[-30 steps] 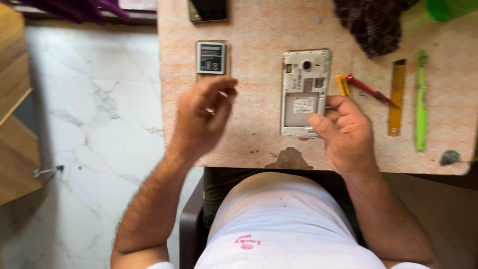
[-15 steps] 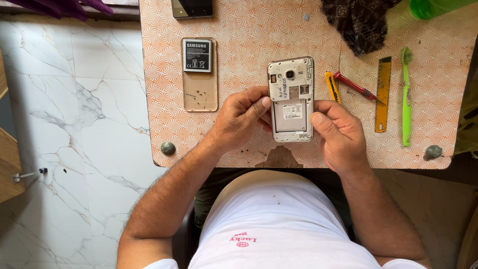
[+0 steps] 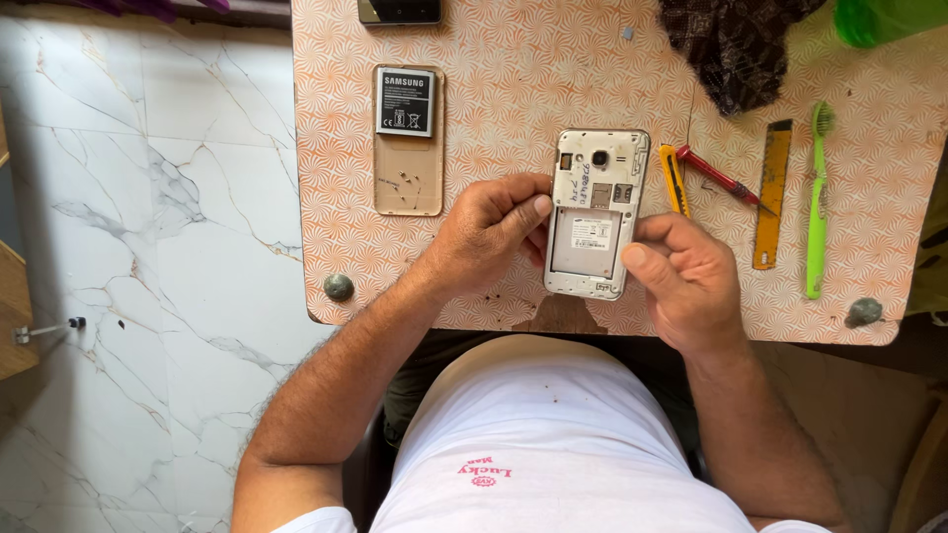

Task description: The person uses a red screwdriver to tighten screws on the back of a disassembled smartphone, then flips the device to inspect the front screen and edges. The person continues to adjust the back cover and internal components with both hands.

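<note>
**White phone shell held between two hands, back cover and battery set aside**

Head view: white plastic marks the opened phone [image 3: 595,212], which lies face down on the patterned worktop [image 3: 494,99] with its back off and its battery bay bare. The left hand [image 3: 489,237] clasps the phone's left edge, fingers curled and thumb pressed against the frame. The right hand [image 3: 681,271] pinches the right edge between thumb and bent fingers. Both hands are closed on the phone; neither carries a tool.

Beyond the left hand, up and to its left, the tan back cover [image 3: 408,163] lies flat with the black battery [image 3: 404,102] resting on its upper part and what look like a few tiny screws on its lower part. Just past the right hand lie a yellow cutter [image 3: 673,178] and a red screwdriver [image 3: 719,178]; farther right are a yellow ruler [image 3: 771,192] and a green toothbrush [image 3: 816,197].

Judging by the pose, the step in hand is steadying or prising the frame. A next move would call for a firm left-hand hold while the right hand frees itself for the screwdriver beside it.
</note>
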